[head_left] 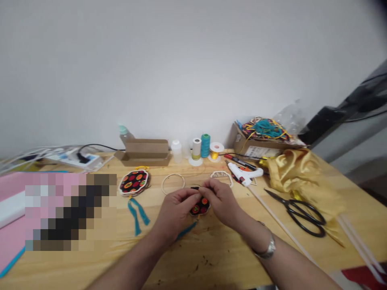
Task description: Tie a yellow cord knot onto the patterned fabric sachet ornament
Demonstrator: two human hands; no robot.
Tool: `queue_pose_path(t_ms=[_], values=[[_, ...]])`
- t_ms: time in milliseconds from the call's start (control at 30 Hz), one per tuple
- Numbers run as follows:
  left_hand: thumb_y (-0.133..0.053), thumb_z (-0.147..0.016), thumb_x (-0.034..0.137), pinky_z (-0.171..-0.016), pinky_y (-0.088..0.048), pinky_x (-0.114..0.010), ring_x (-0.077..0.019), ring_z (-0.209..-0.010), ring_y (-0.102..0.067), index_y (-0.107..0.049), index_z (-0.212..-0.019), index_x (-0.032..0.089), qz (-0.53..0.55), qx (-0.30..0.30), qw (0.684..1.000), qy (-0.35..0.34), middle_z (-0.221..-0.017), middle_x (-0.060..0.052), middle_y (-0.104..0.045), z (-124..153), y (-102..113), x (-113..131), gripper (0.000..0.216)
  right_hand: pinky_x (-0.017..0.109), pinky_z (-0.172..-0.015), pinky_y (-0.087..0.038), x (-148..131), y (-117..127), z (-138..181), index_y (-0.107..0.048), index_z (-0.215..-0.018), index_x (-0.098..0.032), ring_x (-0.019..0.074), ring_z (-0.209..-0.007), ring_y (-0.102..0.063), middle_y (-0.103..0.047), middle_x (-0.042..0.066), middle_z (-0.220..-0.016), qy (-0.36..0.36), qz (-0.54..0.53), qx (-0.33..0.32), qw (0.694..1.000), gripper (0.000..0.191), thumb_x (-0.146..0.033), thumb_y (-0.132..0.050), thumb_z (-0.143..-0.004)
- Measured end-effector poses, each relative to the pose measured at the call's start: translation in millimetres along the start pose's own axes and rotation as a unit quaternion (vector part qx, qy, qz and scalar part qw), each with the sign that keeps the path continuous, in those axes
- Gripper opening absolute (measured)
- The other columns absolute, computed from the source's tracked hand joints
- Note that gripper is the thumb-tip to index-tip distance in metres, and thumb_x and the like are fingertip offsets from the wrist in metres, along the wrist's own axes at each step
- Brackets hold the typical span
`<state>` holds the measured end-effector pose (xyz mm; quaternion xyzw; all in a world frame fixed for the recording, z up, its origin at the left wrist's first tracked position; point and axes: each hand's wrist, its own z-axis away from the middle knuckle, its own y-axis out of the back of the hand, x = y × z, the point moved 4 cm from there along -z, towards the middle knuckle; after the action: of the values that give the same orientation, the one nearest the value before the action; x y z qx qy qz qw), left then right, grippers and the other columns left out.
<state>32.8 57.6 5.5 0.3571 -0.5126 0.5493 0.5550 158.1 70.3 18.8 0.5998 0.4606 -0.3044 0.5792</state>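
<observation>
Two bare hands are meeting at the middle of a wooden desk (211,257). The left hand (174,211) and right hand (223,201) are each closing narrowly on a small black ornament (200,208) with red and orange dots, thumbs and fingertips pinching its far edge from either side. This two-sided grip seems to be steadying the piece, which is lying on the desk or just above it. Its patterned face is pointing up. Its teal tassel (186,230) is trailing out under the left hand, so the long axis is running from far right to near left. A larger second ornament (134,182) is lying to the left, and a ring (173,183) just beyond the hands. A glue gun (244,173), scissors (302,213) and gold cloth (290,169) are lying to the right, with spools (205,145) standing at the far edge.
</observation>
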Motion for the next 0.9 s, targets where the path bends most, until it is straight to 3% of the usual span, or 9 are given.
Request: queue_pose_path(t_ms=[200, 400, 600, 700, 900], values=[[-0.064, -0.072, 0.027, -0.038, -0.028, -0.014, -0.0015, -0.038, -0.036, -0.069, -0.077, 0.015, 0.022, -0.016, 0.999, 0.025, -0.058, 0.003, -0.063, 1, -2, 1, 0.014, 0.021, -0.055, -0.035, 2, 3, -4, -0.051, -0.064, -0.017, 0.0099, -0.059, -0.046, -0.051, -0.003, -0.060, 0.002, -0.016, 0.015, 1.000, 0.014, -0.020, -0.050, -0.077], [-0.067, -0.070, 0.026, -0.036, -0.025, -0.014, -0.0009, -0.037, -0.035, -0.069, -0.073, 0.014, 0.025, -0.001, 0.999, 0.026, -0.057, 0.003, -0.063, 1, -3, 2, 0.013, 0.020, -0.051, -0.035, 8, 0, -5, -0.050, -0.063, -0.017, 0.0086, -0.055, -0.043, -0.048, -0.004, -0.057, -0.028, -0.084, 0.000, 0.996, 0.014, -0.021, -0.051, -0.076], [-0.067, -0.069, 0.026, -0.035, -0.024, -0.014, -0.0019, -0.038, -0.036, -0.069, -0.070, 0.015, 0.048, -0.003, 0.998, 0.029, -0.051, 0.004, -0.060, 1, -2, 0, 0.011, 0.018, -0.042, -0.032, 13, -3, -7, -0.049, -0.061, -0.016, 0.0067, -0.046, -0.039, -0.044, -0.004, -0.053, -0.085, -0.152, -0.064, 0.982, 0.026, -0.032, -0.045, -0.081], [-0.067, -0.069, 0.026, -0.034, -0.021, -0.014, -0.0011, -0.035, -0.030, -0.069, -0.069, 0.015, 0.048, 0.002, 0.998, 0.028, -0.043, 0.007, -0.053, 1, -2, 0, 0.011, 0.018, -0.042, -0.033, 10, -1, -6, -0.052, -0.064, -0.015, 0.0062, -0.046, -0.041, -0.047, -0.004, -0.054, -0.103, -0.163, -0.073, 0.979, 0.020, -0.031, -0.052, -0.076], [-0.067, -0.069, 0.026, -0.035, -0.024, -0.014, -0.0015, -0.036, -0.033, -0.068, -0.070, 0.014, 0.042, 0.006, 0.999, 0.033, -0.047, 0.005, -0.055, 0, -1, 0, 0.013, 0.020, -0.048, -0.039, 12, -1, -6, -0.058, -0.070, -0.014, 0.0082, -0.053, -0.048, -0.055, -0.002, -0.061, -0.087, -0.154, -0.054, 0.983, 0.011, -0.025, -0.060, -0.069]])
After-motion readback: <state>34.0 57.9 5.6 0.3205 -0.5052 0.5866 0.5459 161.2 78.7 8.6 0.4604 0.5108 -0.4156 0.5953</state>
